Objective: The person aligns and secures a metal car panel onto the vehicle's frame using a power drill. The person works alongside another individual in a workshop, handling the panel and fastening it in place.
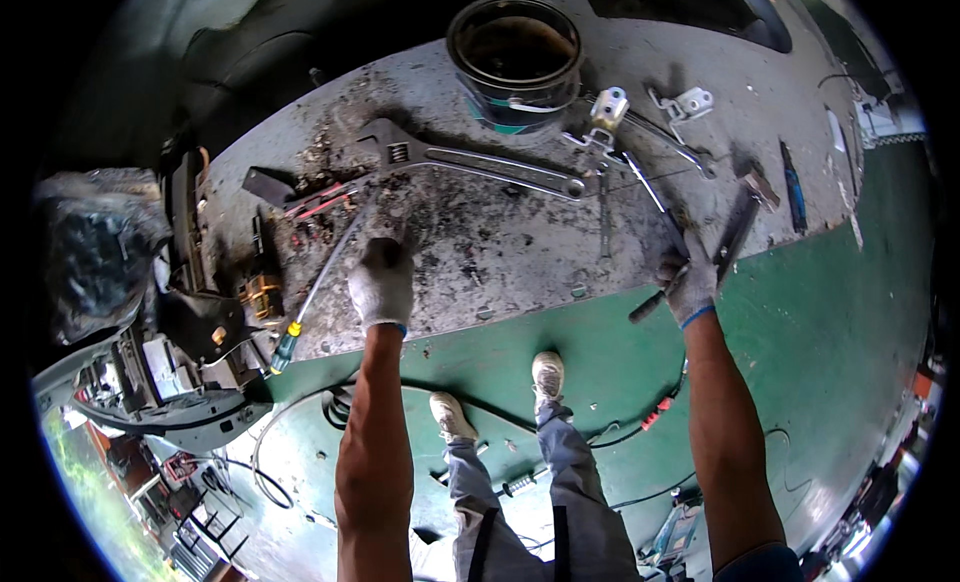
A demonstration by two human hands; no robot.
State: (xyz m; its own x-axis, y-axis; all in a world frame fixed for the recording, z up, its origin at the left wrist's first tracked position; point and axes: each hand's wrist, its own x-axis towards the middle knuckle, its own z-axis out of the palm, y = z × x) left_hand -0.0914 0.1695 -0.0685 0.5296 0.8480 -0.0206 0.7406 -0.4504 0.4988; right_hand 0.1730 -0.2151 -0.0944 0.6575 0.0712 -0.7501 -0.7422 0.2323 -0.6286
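Observation:
My left hand (383, 286), in a light work glove with dark fingertips, is curled closed low over the dirty metal worktop (500, 272). Whatever its fingers may hold is hidden. Just left of it lies a long screwdriver (318, 291) with a yellow and green handle. My gloved right hand (691, 284) is closed around the dark handle of a hammer (742, 222). The handle's end sticks out to the left, its head points up and right. A silver rod with a dark grip (655, 200) runs up from the fingers; whether I hold it too, I cannot tell.
A large adjustable wrench (470, 162) lies across the worktop before a black bucket (515, 57). Silver hinge brackets (604, 117) are right of the bucket. A blue-handled tool (794, 192) lies far right, a yellow and black tool (262, 290) left. Cables and hoses (640, 422) cross the green floor.

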